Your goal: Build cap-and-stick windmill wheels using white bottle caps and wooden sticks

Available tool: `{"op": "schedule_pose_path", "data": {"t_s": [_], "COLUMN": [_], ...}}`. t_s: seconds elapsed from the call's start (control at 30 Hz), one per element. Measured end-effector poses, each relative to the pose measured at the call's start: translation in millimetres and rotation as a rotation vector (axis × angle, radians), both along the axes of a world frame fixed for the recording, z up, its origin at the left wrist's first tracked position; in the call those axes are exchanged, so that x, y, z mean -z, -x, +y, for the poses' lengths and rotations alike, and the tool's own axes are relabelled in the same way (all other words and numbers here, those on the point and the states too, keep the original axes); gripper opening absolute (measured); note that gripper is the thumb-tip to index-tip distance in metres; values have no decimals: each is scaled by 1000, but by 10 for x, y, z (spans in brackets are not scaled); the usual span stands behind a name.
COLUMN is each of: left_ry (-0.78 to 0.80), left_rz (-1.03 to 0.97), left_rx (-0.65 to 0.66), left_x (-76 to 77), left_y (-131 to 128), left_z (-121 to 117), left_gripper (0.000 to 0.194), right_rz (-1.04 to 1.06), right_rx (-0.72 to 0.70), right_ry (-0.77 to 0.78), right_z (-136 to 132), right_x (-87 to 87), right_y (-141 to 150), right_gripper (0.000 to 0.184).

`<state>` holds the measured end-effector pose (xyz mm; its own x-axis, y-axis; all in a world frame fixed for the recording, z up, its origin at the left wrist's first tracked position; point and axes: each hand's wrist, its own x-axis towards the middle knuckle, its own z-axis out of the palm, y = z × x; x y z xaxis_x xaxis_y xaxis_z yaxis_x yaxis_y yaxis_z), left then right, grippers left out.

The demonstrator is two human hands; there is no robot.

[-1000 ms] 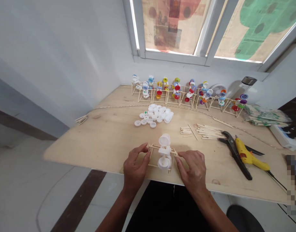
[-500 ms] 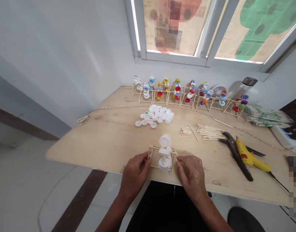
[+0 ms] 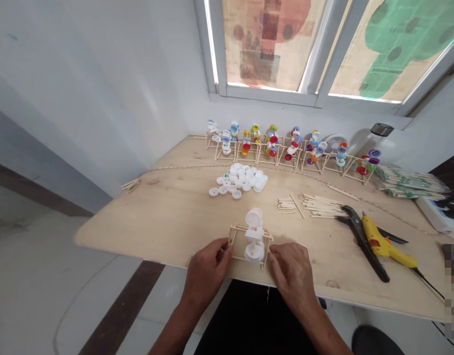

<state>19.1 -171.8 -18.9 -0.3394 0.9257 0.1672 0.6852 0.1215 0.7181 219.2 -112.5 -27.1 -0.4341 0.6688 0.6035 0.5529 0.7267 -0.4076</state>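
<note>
A craft-stick frame [image 3: 239, 227] bearing white bottle caps [image 3: 254, 252] is gripped from both sides, left hand [image 3: 207, 272] and right hand [image 3: 290, 275] apart, near the edge of a plywood tabletop [image 3: 149, 222] beneath a papered window [image 3: 271, 44].

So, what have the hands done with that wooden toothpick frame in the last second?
The left hand and right hand have slid back toward the near corners of the wooden toothpick frame; neither let go. The frame stayed in place between them, its white bottle caps still mounted. The loose white bottle caps, yellow glue gun and black-handled shears haven't moved.
</note>
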Motion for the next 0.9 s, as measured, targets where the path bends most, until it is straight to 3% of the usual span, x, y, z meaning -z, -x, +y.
{"op": "schedule_pose_path", "data": {"t_s": [0.9], "left_ry": [153], "left_rz": [-54], "left_rx": [17], "left_x": [-151], "left_y": [-11], "left_z": [38], "left_gripper": [27], "right_rz": [45], "right_rx": [-29], "right_ry": [95], "right_z": [-44], "right_x": [76], "right_y": [-117], "right_gripper": [10]}}
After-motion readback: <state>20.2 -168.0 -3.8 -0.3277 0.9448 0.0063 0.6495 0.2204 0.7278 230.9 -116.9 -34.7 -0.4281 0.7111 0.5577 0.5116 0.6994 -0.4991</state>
